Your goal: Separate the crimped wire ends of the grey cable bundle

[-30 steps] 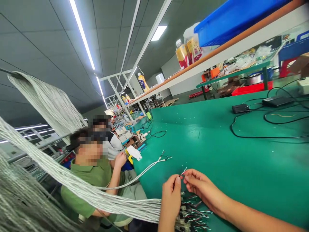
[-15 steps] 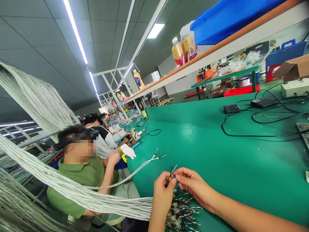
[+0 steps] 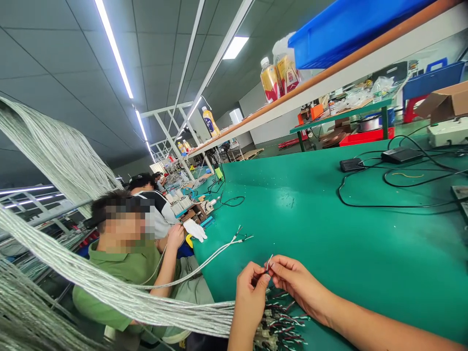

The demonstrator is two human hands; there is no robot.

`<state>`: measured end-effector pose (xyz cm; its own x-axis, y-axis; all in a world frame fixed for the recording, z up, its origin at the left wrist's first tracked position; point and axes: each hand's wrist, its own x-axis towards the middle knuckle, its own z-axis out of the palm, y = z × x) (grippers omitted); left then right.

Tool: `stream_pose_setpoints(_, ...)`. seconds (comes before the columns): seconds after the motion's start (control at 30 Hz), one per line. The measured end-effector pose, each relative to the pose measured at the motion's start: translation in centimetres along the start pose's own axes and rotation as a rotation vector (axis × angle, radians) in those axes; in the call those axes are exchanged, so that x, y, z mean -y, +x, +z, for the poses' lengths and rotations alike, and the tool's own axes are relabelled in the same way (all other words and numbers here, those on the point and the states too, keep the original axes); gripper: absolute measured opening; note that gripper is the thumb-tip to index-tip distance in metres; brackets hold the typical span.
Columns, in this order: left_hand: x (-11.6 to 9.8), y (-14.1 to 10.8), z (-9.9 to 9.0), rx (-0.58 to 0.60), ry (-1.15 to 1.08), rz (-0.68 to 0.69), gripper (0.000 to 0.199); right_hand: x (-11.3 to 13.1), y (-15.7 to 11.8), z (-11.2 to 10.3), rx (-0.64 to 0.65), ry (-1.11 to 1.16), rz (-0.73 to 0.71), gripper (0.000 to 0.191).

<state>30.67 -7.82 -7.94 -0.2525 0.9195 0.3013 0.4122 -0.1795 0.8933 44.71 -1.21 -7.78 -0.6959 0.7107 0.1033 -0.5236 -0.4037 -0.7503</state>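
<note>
My left hand (image 3: 250,300) and my right hand (image 3: 296,285) meet above a green work mat (image 3: 292,229). Their fingertips pinch a thin insulated wire end (image 3: 269,263) with a pale bare tip. Just below them lies a heap of short black, red and white wires with small connectors (image 3: 280,324). A thick hank of silvery-white cables (image 3: 120,287) hangs across the lower left, passing behind my left hand. A white cable with split ends (image 3: 219,253) lies on the mat farther off.
Co-workers sit along the mat's left edge, one in a green shirt (image 3: 120,273) holding a cable. A white glove (image 3: 195,230) lies near them. Black adapters and cords (image 3: 400,155) lie to the right. Above stands a shelf with a blue crate (image 3: 351,29) and bottles.
The view has drifted slightly left since the oldest frame. My fingers have stayed together, and the wire end between them has shifted a little and turned upright.
</note>
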Motion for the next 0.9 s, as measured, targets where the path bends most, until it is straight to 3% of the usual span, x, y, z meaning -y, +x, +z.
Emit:
stream_pose_setpoints(0.43, -1.3, -0.3, 0.6, -0.051, 0.137, 0.029, 0.018, -0.8, 0.2, -0.7, -0.033, -0.236, -0.035, 0.039)
stream_pose_setpoints(0.53, -1.7, -0.8, 0.7, 0.022, 0.127, -0.025, 0.009, -0.5, 0.1, -0.9, -0.013, -0.53, -0.184, 0.045)
stream_pose_setpoints(0.67, -1.9, -1.3, 0.7, 0.115, 0.216, 0.017, 0.033, 0.1, -0.4, -0.5, 0.013, -0.866, -0.43, 0.041)
stream_pose_setpoints(0.73, -2.0, -1.4, 0.6, 0.113, 0.251, 0.061, 0.033, -0.2, -0.3, -0.2, -0.087, -0.75, -0.328, 0.045)
stream_pose_setpoints(0.83, -1.8, -1.4, 0.4, 0.104, 0.321, 0.075, 0.027, -1.2, 0.4, -0.2, -0.169, -0.334, 0.12, 0.054)
stream_pose_setpoints(0.9, -1.7, -1.3, 0.4, 0.099, 0.338, 0.065, 0.026, -1.4, 0.9, -0.2, -0.173, -0.194, 0.287, 0.054)
